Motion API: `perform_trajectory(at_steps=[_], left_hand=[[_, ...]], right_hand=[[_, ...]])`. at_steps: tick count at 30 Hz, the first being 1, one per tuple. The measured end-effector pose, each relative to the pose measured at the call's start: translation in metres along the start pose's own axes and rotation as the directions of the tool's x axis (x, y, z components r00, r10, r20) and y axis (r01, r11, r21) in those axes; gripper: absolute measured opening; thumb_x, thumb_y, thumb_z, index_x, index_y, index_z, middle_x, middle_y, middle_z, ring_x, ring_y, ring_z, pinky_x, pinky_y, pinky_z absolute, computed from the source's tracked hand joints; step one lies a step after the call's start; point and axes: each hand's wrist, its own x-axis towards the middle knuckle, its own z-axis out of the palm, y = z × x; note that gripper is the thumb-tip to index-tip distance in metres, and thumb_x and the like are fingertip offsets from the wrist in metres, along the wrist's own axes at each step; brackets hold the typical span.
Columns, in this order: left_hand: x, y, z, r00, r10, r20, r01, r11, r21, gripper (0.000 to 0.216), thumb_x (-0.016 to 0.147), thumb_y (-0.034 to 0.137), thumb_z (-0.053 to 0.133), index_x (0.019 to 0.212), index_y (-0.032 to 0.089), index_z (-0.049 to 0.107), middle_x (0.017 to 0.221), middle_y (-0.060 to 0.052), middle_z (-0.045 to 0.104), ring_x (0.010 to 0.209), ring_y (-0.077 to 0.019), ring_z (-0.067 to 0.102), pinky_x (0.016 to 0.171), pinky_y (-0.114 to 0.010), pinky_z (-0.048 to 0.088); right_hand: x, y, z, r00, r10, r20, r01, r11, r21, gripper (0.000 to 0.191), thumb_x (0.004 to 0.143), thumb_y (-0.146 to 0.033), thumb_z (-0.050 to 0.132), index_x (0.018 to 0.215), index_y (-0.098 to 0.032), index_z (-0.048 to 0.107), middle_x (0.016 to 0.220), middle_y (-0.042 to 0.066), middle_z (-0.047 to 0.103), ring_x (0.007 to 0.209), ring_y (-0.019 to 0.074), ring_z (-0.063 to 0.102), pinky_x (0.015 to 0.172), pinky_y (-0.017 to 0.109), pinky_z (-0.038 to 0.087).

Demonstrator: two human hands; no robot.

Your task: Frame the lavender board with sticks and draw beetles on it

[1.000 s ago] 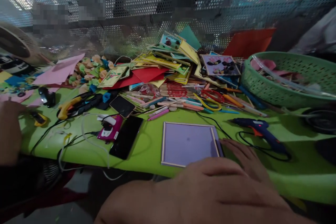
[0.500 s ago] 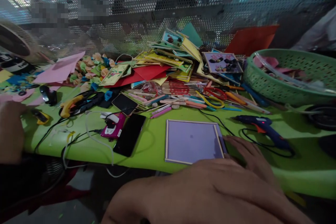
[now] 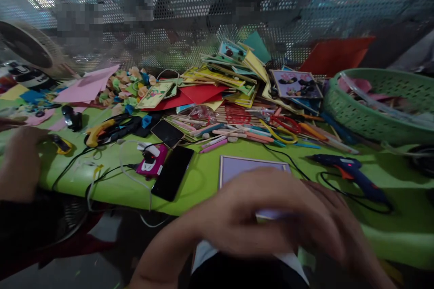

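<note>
A lilac card panel (image 3: 233, 169) edged with thin wooden strips lies at the table's front. My left hand (image 3: 261, 203) is raised over it, covering most of its lower part. Its thumb and fingers are apart and blurred, with nothing visible between them. Behind it, my right hand (image 3: 342, 221) is by the panel's right side; its fingertips are hidden, so whether it grips the edge cannot be made out. A blue glue gun (image 3: 352, 171) with a lit red light lies to the right. Left of the panel are a black phone (image 3: 173, 174) and a magenta power adapter (image 3: 152, 161).
Another person's hand (image 3: 22, 158) rests at the far left, near a yellow-black cutter (image 3: 62, 144). Framed cards (image 3: 233, 70), sticks and pens are heaped at the back. A green basket (image 3: 376, 119) stands at the right. Cables (image 3: 125, 171) hang over the front edge.
My left hand has risen and moved forward over the panel, hiding more of it. The whole scene has shifted slightly right in view. The other person's hand shows more at the left.
</note>
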Motion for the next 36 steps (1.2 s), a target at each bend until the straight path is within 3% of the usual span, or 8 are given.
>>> perform_trajectory(at_steps=[3,7,9,11,17,23,27,36], left_hand=[[0.003,-0.031,-0.006,0.938,-0.089,-0.335,0.046,0.990,-0.135,0.016,0.097,0.014,0.054,0.092,0.020,0.069,0.091,-0.003,0.077,0.085,-0.0140,0.073,0.081,-0.026,0.059],[0.017,-0.078,-0.022,0.891,-0.264,-0.369,0.330,0.936,0.126,0.019,0.093,0.013,0.055,0.103,0.019,0.070,0.095,-0.003,0.076,0.089,-0.0168,0.070,0.085,-0.029,0.055],[0.018,-0.096,-0.024,0.875,-0.357,-0.328,0.447,0.856,0.261,0.024,0.092,0.014,0.060,0.113,0.020,0.070,0.096,-0.003,0.075,0.092,-0.0192,0.070,0.088,-0.032,0.054],[0.014,-0.110,-0.022,0.860,-0.437,-0.265,0.509,0.777,0.370,0.019,0.091,0.014,0.066,0.108,0.020,0.071,0.100,-0.004,0.076,0.100,-0.0220,0.070,0.094,-0.034,0.054],[0.007,-0.127,-0.013,0.843,-0.525,-0.120,0.478,0.628,0.614,0.010,0.092,0.024,0.074,0.101,0.019,0.074,0.117,-0.011,0.074,0.122,-0.0310,0.065,0.106,-0.043,0.051],[0.012,-0.134,-0.010,0.827,-0.555,-0.085,0.463,0.587,0.664,0.011,0.098,0.019,0.061,0.101,0.018,0.072,0.112,-0.010,0.074,0.114,-0.0280,0.067,0.103,-0.040,0.050],[0.016,-0.133,-0.008,0.817,-0.571,-0.082,0.469,0.574,0.671,0.017,0.099,0.015,0.055,0.102,0.018,0.072,0.111,-0.010,0.075,0.113,-0.0273,0.068,0.100,-0.039,0.051],[0.026,-0.131,0.003,0.824,-0.564,-0.061,0.454,0.592,0.666,0.016,0.101,0.017,0.057,0.106,0.017,0.072,0.113,-0.010,0.076,0.111,-0.0256,0.070,0.097,-0.037,0.052]], right_hand=[[0.004,-0.003,-0.003,1.000,0.011,-0.001,-0.011,1.000,0.011,0.045,0.100,-0.039,0.060,0.144,-0.028,0.062,0.137,0.012,0.072,0.122,0.0326,0.071,0.099,0.050,0.060],[0.008,-0.007,-0.006,1.000,0.012,-0.008,-0.012,1.000,0.017,0.042,0.100,-0.039,0.061,0.141,-0.026,0.065,0.135,0.011,0.074,0.121,0.0304,0.072,0.099,0.048,0.060],[0.008,-0.008,-0.006,1.000,0.021,-0.014,-0.021,0.999,0.029,0.042,0.101,-0.039,0.062,0.141,-0.027,0.064,0.136,0.011,0.074,0.123,0.0296,0.071,0.100,0.048,0.060],[0.007,-0.010,-0.007,1.000,0.027,-0.014,-0.026,0.999,0.042,0.042,0.101,-0.039,0.062,0.141,-0.028,0.064,0.136,0.010,0.074,0.123,0.0286,0.071,0.100,0.046,0.060],[0.007,0.002,-0.020,0.988,0.060,-0.141,-0.058,0.998,0.018,0.036,0.103,-0.034,0.060,0.139,-0.028,0.066,0.131,0.009,0.076,0.120,0.0273,0.072,0.101,0.045,0.057],[0.009,0.061,-0.037,0.920,0.255,-0.297,-0.332,0.911,-0.244,0.048,0.101,-0.049,0.055,0.140,-0.025,0.067,0.133,0.017,0.072,0.120,0.0413,0.069,0.102,0.059,0.050],[0.010,0.090,-0.041,0.850,0.504,-0.153,-0.526,0.831,-0.181,0.056,0.098,-0.052,0.054,0.147,-0.028,0.063,0.125,0.015,0.072,0.104,0.0381,0.072,0.086,0.050,0.057],[0.031,0.122,-0.053,0.855,0.483,-0.187,-0.514,0.838,-0.184,0.054,0.097,-0.038,0.049,0.144,-0.017,0.065,0.113,0.022,0.072,0.102,0.0379,0.070,0.086,0.047,0.055]])
